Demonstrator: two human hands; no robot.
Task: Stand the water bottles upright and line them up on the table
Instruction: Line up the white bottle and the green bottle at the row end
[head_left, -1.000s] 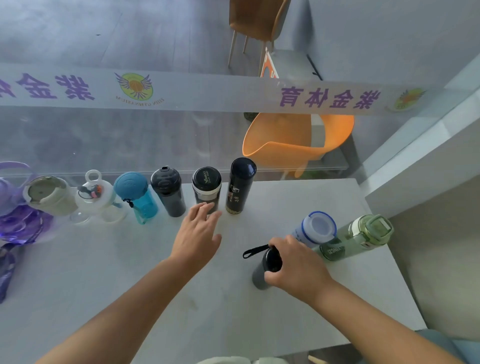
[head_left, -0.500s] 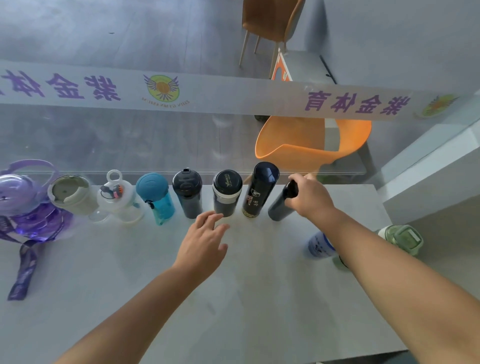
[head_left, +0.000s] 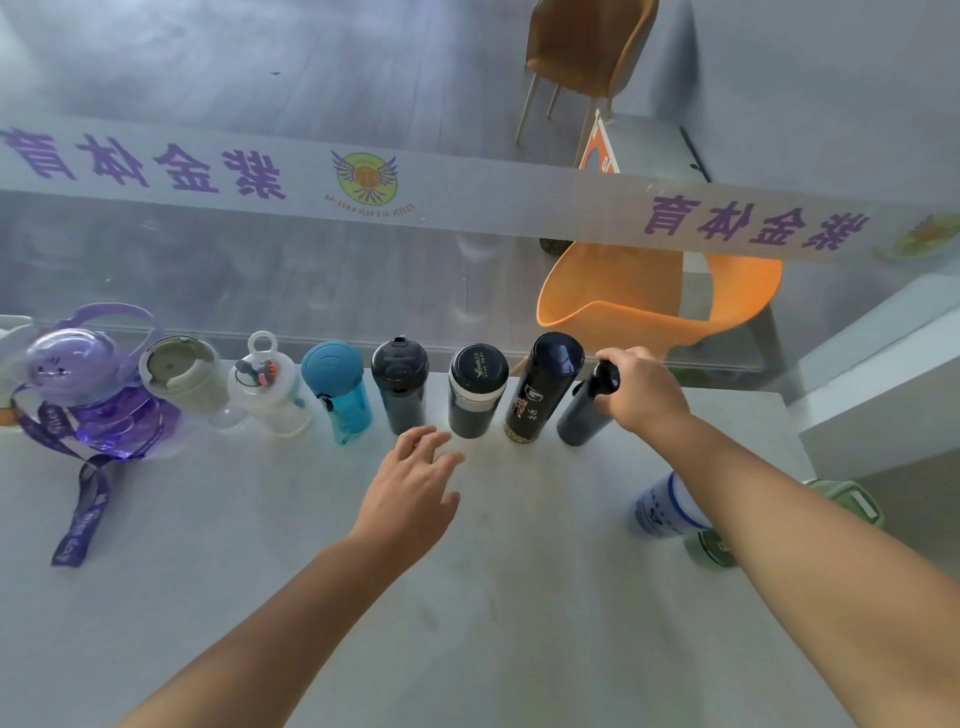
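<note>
**Slim dark bottle joins the right end of the row!**
The right hand (head_left: 641, 389) grips the cap of the slim dark bottle (head_left: 584, 415), which stands slightly tilted just beside the tall black flask (head_left: 543, 389) at the counter's (head_left: 519, 597) far edge. The left hand (head_left: 410, 483) has its fingers loosely spread and holds nothing. Left to do, I'd say: the white-and-blue bottle (head_left: 662, 506) and the green bottle (head_left: 841, 504), near right, partly hidden by the forearm.

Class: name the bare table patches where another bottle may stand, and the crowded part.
Bare: the back strip right of the slim dark bottle the right hand grips; the wide front between the forearms. Crowded: the row from the purple bottle to it.
</note>
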